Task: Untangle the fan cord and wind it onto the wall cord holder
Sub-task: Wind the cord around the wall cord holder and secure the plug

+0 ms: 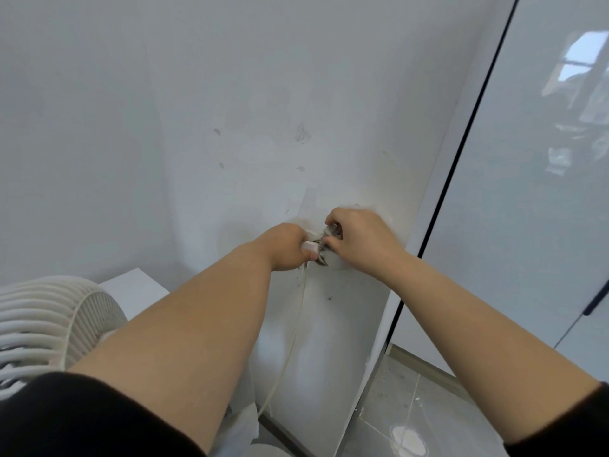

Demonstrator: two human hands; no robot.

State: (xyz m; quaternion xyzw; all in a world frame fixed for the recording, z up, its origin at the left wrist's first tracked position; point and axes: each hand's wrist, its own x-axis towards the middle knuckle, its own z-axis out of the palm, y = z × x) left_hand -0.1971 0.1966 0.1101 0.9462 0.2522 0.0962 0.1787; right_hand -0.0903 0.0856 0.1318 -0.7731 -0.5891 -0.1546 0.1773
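While both hands meet at the wall holder [329,258] in mid-frame, the left hand [286,247] has its fingers closed on the plug [309,247] and the right hand [361,240] pinches wound cord [298,328]. Slack trailing toward the fan [49,324] at lower left could let the loops slip off.

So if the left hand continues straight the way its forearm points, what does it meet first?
Probably the wall cord holder, right ahead of the left hand that grips the white plug, then the wall; the depth is unclear.
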